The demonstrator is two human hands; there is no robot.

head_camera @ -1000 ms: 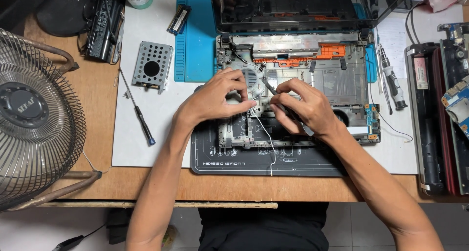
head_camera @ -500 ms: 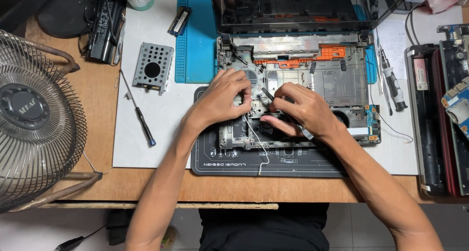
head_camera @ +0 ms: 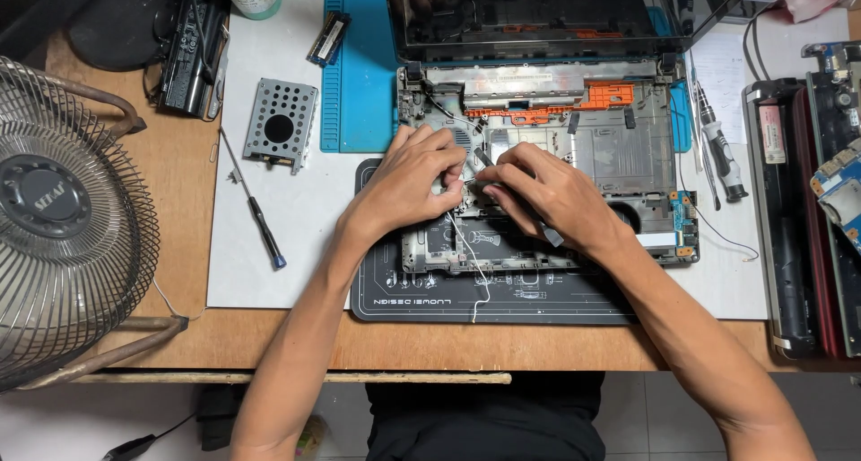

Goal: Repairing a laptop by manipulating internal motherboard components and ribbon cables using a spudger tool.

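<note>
Two hands (head_camera: 413,183), one laptop (head_camera: 619,147), one screwdriver (head_camera: 256,205), one fan (head_camera: 54,219)

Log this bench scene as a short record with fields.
setting: wooden workbench seen from above
left hand: fingers on the opened grey laptop chassis, pinching a small part
right hand: fingertips meet the left hand's, over a thin white wire
under chassis: black repair mat
left of hands: blue-tipped black screwdriver, perforated grey metal drive caddy
far left: wire-cage desk fan
</note>
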